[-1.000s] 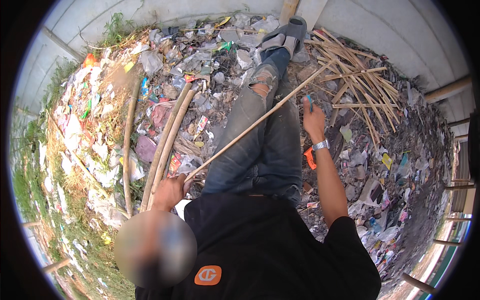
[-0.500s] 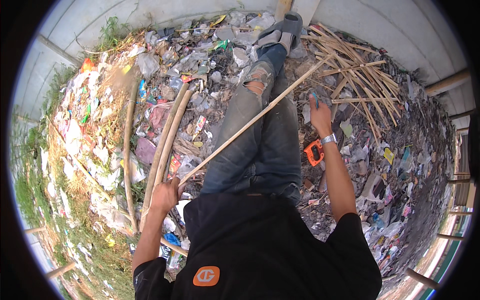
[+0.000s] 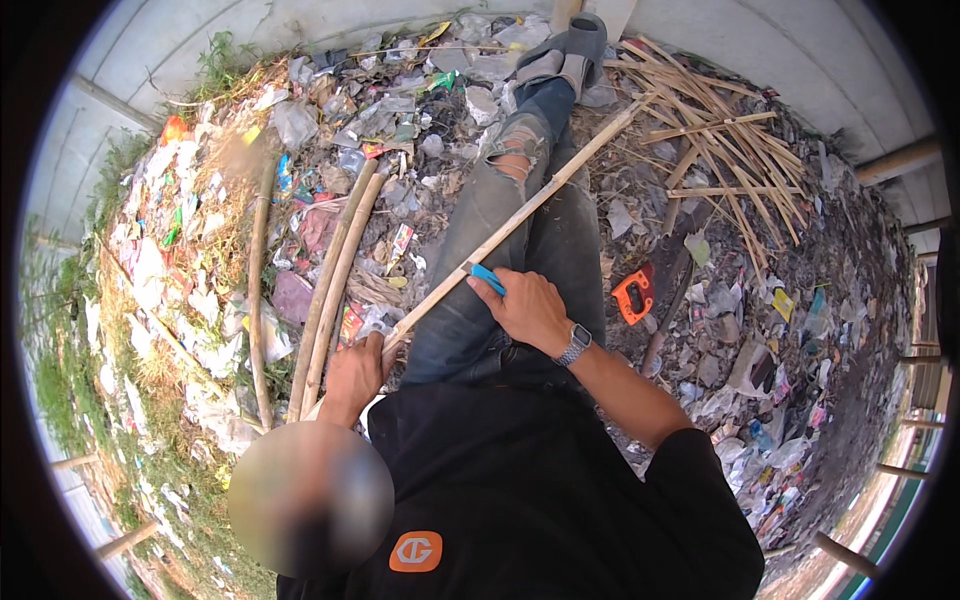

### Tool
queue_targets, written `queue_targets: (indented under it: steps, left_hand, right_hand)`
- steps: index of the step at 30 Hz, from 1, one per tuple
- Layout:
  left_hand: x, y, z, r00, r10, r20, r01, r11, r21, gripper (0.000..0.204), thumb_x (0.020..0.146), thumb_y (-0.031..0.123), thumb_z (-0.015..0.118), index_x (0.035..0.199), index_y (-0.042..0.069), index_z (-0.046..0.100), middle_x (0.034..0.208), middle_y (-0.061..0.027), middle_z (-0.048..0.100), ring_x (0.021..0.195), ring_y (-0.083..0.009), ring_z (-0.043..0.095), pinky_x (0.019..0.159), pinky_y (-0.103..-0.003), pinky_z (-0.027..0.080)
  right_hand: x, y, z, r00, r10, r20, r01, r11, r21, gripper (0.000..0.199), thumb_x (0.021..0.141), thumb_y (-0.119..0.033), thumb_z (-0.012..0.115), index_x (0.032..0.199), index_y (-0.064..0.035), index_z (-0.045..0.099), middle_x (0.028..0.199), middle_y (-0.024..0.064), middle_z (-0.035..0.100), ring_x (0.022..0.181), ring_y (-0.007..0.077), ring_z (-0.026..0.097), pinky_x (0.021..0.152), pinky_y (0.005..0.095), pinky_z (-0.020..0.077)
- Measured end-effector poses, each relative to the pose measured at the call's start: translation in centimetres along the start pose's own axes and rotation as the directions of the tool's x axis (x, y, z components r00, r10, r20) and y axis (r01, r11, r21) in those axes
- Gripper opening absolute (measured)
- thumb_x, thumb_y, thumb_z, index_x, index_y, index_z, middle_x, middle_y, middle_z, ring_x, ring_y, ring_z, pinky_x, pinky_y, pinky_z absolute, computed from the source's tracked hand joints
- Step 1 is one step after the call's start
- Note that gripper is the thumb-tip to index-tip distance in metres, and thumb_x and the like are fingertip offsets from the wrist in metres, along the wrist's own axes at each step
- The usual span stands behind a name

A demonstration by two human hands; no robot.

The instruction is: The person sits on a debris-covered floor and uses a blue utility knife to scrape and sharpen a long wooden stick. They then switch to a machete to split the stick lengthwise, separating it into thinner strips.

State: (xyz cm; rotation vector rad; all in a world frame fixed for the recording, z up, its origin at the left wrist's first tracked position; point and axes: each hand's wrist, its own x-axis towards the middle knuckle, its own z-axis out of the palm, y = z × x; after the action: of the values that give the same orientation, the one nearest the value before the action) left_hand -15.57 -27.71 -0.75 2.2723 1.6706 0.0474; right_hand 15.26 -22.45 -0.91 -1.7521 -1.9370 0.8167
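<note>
A long pale bamboo strip (image 3: 519, 213) slants across my outstretched legs, from my waist up toward the far right. My left hand (image 3: 354, 377) is closed around its near end. In my closed right hand (image 3: 534, 309) is a blue utility knife (image 3: 487, 279), its tip against or just beside the strip, over my thigh. My fingers hide part of the knife.
Several similar strips lie in a loose pile (image 3: 728, 135) at the far right. An orange-handled saw (image 3: 633, 296) rests right of my legs. Wooden poles (image 3: 335, 270) lie to my left. Litter covers the ground, and a pale wall (image 3: 350, 22) stands beyond my feet.
My right hand has swung in from the far right, bringing the blue utility knife to the strip. The strip has turned so that its wider face shows. My left hand has shifted slightly right.
</note>
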Motion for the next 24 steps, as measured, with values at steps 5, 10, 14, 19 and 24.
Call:
queue_targets:
  steps: [5,10,14,19,24]
  left_hand:
    - [-1.3,-1.5,-0.6,0.999,0.037,-0.020,-0.034,0.995,0.096,0.030,0.097,0.033,0.067,0.095,0.005,0.055,0.073,-0.0197,0.068,0.066,-0.0399,0.069,0.061,-0.050,0.055]
    - [-2.4,-2.6,-0.5,1.000,0.001,-0.007,-0.001,0.994,0.105,0.034,0.094,0.035,0.070,0.095,0.004,0.055,0.076,-0.0202,0.068,0.066,-0.0411,0.069,0.061,-0.051,0.055]
    - [-1.7,-0.1,-0.1,0.998,-0.057,-0.023,0.057,0.998,-0.001,0.038,0.093,0.039,0.070,0.093,0.003,0.059,0.075,-0.0213,0.069,0.066,-0.0408,0.070,0.060,-0.050,0.056]
    - [0.1,2.7,-1.0,0.994,-0.064,-0.094,0.059,0.997,-0.053,0.050,0.095,0.050,0.068,0.085,0.002,0.062,0.062,-0.0213,0.064,0.060,-0.0406,0.068,0.057,-0.049,0.054]
    - [0.2,2.4,-1.1,0.994,-0.073,-0.080,0.067,0.995,-0.081,0.052,0.096,0.051,0.066,0.084,0.001,0.061,0.063,-0.0214,0.064,0.059,-0.0408,0.068,0.058,-0.050,0.054]
  right_hand:
    - [5.0,9.7,-5.7,0.936,0.254,-0.245,-0.263,0.965,-0.005,0.069,0.103,-0.060,0.049,0.082,0.0026,0.066,0.072,0.0282,0.064,0.074,0.0497,0.064,0.066,0.0545,0.0480]
    - [5.1,14.8,-10.0,0.795,0.348,-0.497,-0.309,0.937,0.163,0.064,0.105,-0.054,0.053,0.080,0.0035,0.064,0.063,0.0199,0.058,0.060,0.0380,0.058,0.061,0.0468,0.0442]
    - [3.7,7.8,-6.8,0.927,0.196,-0.321,-0.130,0.968,0.216,0.058,0.101,-0.052,0.061,0.081,0.0017,0.063,0.064,0.0157,0.058,0.057,0.0303,0.056,0.059,0.0431,0.0436]
    - [4.1,4.9,-3.1,0.905,0.168,-0.392,-0.017,0.933,0.361,0.049,0.095,-0.046,0.074,0.086,0.0019,0.067,0.066,0.0041,0.056,0.061,0.0156,0.050,0.058,0.0343,0.0414]
    - [5.8,7.0,-2.2,0.907,0.143,-0.397,0.046,0.902,0.429,0.045,0.092,-0.039,0.079,0.082,0.0022,0.065,0.067,0.0052,0.062,0.058,0.0140,0.055,0.057,0.0330,0.0458]
